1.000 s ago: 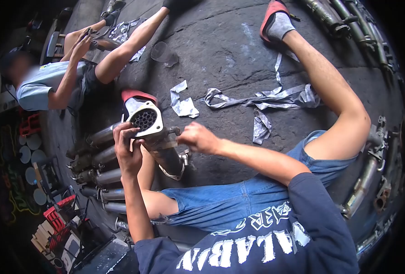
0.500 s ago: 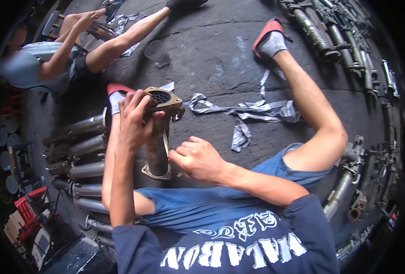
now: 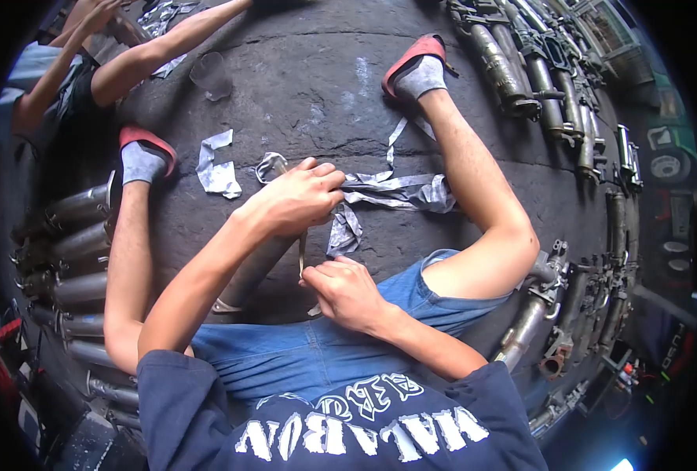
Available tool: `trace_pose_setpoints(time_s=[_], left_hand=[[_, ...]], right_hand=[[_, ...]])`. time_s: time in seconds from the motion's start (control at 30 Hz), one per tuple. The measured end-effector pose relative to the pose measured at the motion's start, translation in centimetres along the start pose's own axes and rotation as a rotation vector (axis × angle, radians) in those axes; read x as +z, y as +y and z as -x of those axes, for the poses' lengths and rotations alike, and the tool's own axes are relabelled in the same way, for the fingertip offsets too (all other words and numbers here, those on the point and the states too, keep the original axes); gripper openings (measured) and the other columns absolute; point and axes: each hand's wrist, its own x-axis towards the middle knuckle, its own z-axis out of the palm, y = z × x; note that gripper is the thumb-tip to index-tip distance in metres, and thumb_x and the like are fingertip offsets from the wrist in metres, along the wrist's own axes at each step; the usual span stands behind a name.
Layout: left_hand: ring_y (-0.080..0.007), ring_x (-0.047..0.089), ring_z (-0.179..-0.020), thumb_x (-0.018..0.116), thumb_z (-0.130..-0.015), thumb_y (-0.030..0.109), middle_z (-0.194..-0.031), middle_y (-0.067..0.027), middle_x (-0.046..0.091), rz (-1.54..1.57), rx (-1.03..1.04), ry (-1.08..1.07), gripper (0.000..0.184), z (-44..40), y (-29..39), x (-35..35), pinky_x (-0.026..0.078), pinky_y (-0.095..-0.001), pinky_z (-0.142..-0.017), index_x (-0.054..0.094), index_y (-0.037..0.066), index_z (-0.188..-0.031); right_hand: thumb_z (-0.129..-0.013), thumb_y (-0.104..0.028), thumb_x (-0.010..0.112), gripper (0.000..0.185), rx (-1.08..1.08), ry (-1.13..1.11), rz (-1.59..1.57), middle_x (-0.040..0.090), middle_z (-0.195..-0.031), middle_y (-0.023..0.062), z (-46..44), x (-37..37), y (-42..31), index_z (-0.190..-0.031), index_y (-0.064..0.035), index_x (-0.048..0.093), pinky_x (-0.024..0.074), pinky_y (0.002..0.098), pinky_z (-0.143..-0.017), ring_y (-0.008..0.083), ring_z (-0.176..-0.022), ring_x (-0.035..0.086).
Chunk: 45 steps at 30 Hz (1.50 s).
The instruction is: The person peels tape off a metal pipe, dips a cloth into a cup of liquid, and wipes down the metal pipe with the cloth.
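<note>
My left hand (image 3: 297, 196) is closed over the upper end of a dark metal pipe (image 3: 258, 267), hiding most of that end. The pipe leans between my legs, its lower flange (image 3: 223, 306) close to my shorts. A thin tan strip (image 3: 302, 253) runs down from beneath my left hand. Its lower end is pinched in the fingers of my right hand (image 3: 344, 292). Just beyond my hands, crumpled grey-white cloth strips (image 3: 399, 191) lie on the floor. A separate piece of cloth (image 3: 218, 163) is farther left.
Metal pipes (image 3: 81, 247) lie in a row left of my left leg. More pipes (image 3: 505, 74) are at the upper right, with others (image 3: 525, 322) beside my right thigh. A clear cup (image 3: 211, 76) and another person's leg (image 3: 156, 55) are at the upper left.
The view has swung right. My left hand has turned over the pipe's top, and the pipe now tilts. My right hand has come lower, with the tan strip stretched between the hands.
</note>
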Motion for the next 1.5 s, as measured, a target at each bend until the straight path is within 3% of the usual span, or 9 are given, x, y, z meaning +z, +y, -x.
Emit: trace_pose_setpoints(time_s=[0.43, 0.7, 0.77, 0.83, 1.0, 1.17, 1.3, 1.37, 1.5], left_hand=[[-0.0302, 0.061, -0.114, 0.079, -0.074, 0.022, -0.112, -0.0133, 0.066, 0.140, 0.107, -0.118, 0.028, -4.2, -1.4, 6.8, 0.048, -0.0448, -0.099, 0.074, 0.001, -0.092], [-0.0311, 0.058, -0.114, 0.076, -0.084, 0.044, -0.117, -0.0157, 0.060, 0.281, 0.086, -0.019, 0.048, -2.0, -2.7, 5.7, 0.046, -0.0440, -0.100, 0.070, 0.000, -0.102], [-0.0350, 0.056, -0.119, 0.075, -0.086, 0.045, -0.122, -0.0193, 0.058, 0.412, -0.144, 0.301, 0.055, 0.8, -3.2, 4.6, 0.045, -0.0461, -0.103, 0.065, -0.002, -0.112], [-0.0379, 0.053, -0.124, 0.078, -0.083, 0.045, -0.129, -0.0207, 0.056, 0.372, -0.419, 0.320, 0.067, 5.0, -2.5, 2.5, 0.044, -0.0467, -0.106, 0.058, -0.002, -0.125], [-0.0383, 0.050, -0.130, 0.087, -0.070, 0.043, -0.140, -0.0190, 0.050, 0.414, -0.874, 0.014, 0.090, 14.3, 4.1, 2.6, 0.043, -0.0474, -0.109, 0.050, 0.000, -0.140], [-0.0318, 0.051, -0.130, 0.088, -0.069, 0.019, -0.138, -0.0107, 0.054, 0.478, -0.971, 0.150, 0.076, 16.1, 6.8, 5.5, 0.045, -0.0468, -0.106, 0.056, 0.002, -0.136], [-0.0318, 0.051, -0.130, 0.089, -0.067, 0.018, -0.139, -0.0108, 0.054, 0.493, -0.977, 0.211, 0.078, 16.2, 6.7, 6.4, 0.044, -0.0461, -0.107, 0.056, 0.003, -0.137], [-0.0318, 0.051, -0.130, 0.089, -0.067, 0.018, -0.139, -0.0107, 0.054, 0.509, -0.965, 0.198, 0.079, 16.2, 6.6, 6.3, 0.044, -0.0463, -0.107, 0.057, 0.003, -0.137], [-0.0321, 0.051, -0.130, 0.087, -0.070, 0.021, -0.139, -0.0116, 0.054, 0.497, -0.957, 0.183, 0.076, 16.4, 6.7, 5.7, 0.044, -0.0467, -0.107, 0.056, 0.003, -0.137]], right_hand=[[-0.080, -0.003, 0.067, 0.009, 0.072, -0.051, 0.018, 0.063, -0.074, 0.0113, 0.1, -1.3, 2.0, -0.087, -0.0053, 0.060, 0.0458, 0.0419, -0.066, 0.0300, -0.072, 0.064], [-0.075, 0.001, 0.066, 0.017, -0.006, -0.138, 0.165, 0.060, -0.072, 0.0091, -1.2, -7.8, 2.1, -0.090, -0.0047, 0.063, 0.0421, 0.0402, -0.062, 0.0291, -0.066, 0.059], [-0.074, 0.001, 0.066, 0.018, -0.023, -0.192, 0.178, 0.060, -0.071, 0.0089, -1.7, -8.8, 2.1, -0.090, -0.0048, 0.063, 0.0417, 0.0403, -0.061, 0.0291, -0.065, 0.059], [-0.072, 0.001, 0.067, 0.020, -0.029, -0.226, 0.167, 0.060, -0.070, 0.0088, -2.3, -9.5, 2.0, -0.091, -0.0051, 0.063, 0.0412, 0.0404, -0.060, 0.0291, -0.064, 0.058], [-0.072, -0.001, 0.061, 0.015, -0.122, -0.261, 0.343, 0.056, -0.065, 0.0059, -6.0, -11.6, 0.7, -0.086, -0.0089, 0.060, 0.0454, 0.0405, -0.061, 0.0273, -0.063, 0.061], [-0.079, 0.006, 0.062, 0.016, -0.145, -0.303, 0.405, 0.063, -0.072, 0.0129, -10.8, -13.4, -0.5, -0.090, -0.0054, 0.065, 0.0467, 0.0396, -0.063, 0.0336, -0.065, 0.062], [-0.080, 0.009, 0.060, 0.010, -0.107, 0.156, 0.263, 0.062, -0.069, 0.0148, -15.4, -16.7, -0.2, -0.087, 0.0020, 0.061, 0.0476, 0.0311, -0.060, 0.0179, -0.063, 0.063], [-0.093, -0.002, 0.060, 0.009, -0.086, 0.419, 0.412, 0.065, -0.071, 0.0164, -19.3, -18.4, 0.7, -0.087, 0.0043, 0.063, 0.0479, 0.0306, -0.060, 0.0132, -0.063, 0.060], [-0.103, -0.027, 0.056, 0.034, 0.171, 0.332, 0.454, 0.068, -0.078, 0.0214, -24.0, -18.2, 8.9, -0.091, 0.0039, 0.065, 0.0518, 0.0398, -0.067, 0.0264, -0.071, 0.070]])
